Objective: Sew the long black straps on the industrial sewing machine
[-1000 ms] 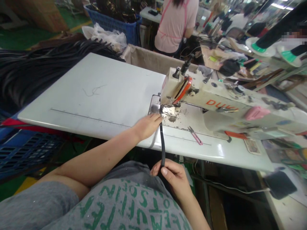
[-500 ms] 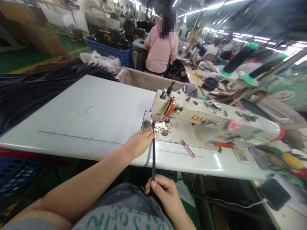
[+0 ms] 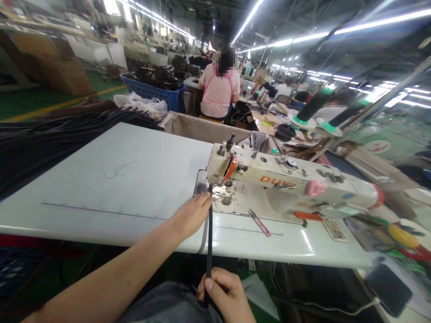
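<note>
A narrow black strip (image 3: 210, 242) runs from under the needle area of the white sewing machine (image 3: 249, 172) down over the table's front edge. My left hand (image 3: 193, 214) lies on the table beside the presser foot, its fingers together on the strip's upper part. Below the table edge, my right hand (image 3: 220, 289) pinches the strip between thumb and fingers. Pink-handled thread snips (image 3: 259, 223) rest on the table to the right of the strip.
Long black strips (image 3: 60, 143) are heaped at the table's left. Loose thread (image 3: 118, 170) lies on the white tabletop (image 3: 151, 179). Beyond the table are a fabric-lined bin (image 3: 202, 130), a blue basket (image 3: 151, 92) and a seated person (image 3: 216, 92). Thread cones (image 3: 314, 106) stand at right.
The camera view has tilted up, so the table and machine sit lower in the picture. Both hands keep their hold on the strip, with little other visible change.
</note>
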### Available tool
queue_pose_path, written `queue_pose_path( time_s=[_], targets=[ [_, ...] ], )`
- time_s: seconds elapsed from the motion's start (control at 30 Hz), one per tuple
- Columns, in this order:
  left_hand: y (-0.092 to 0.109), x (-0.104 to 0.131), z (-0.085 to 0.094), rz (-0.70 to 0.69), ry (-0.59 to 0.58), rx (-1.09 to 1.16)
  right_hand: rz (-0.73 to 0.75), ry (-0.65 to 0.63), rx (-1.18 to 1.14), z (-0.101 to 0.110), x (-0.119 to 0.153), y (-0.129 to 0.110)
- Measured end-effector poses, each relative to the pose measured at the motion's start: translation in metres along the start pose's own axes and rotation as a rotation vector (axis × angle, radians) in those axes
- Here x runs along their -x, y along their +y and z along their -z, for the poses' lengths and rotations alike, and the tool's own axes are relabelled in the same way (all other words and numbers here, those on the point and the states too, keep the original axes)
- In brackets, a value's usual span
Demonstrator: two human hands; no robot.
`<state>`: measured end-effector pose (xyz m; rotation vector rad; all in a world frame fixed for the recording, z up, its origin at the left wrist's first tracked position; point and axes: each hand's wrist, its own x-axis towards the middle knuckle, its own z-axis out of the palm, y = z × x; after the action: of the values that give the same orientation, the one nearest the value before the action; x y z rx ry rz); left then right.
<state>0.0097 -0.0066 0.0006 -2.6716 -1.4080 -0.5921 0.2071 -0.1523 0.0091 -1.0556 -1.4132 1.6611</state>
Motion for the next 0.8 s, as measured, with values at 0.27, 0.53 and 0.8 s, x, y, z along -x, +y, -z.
queue_pose_path(
  time_s=[0.27,0.53,0.8],
  targets=[
    [0.0,0.003,0.002,-0.009,-0.005,0.031,-0.034,0.035,0.107,0.005,-0.002,-0.022],
    [0.001,0.004,0.002,-0.025,0.031,0.005,0.176,0.231,0.453,0.024,-0.01,-0.037],
    [0.0,0.004,0.002,-0.024,0.032,0.031,0.208,0.803,1.228,0.104,-0.036,-0.032]
  ],
)
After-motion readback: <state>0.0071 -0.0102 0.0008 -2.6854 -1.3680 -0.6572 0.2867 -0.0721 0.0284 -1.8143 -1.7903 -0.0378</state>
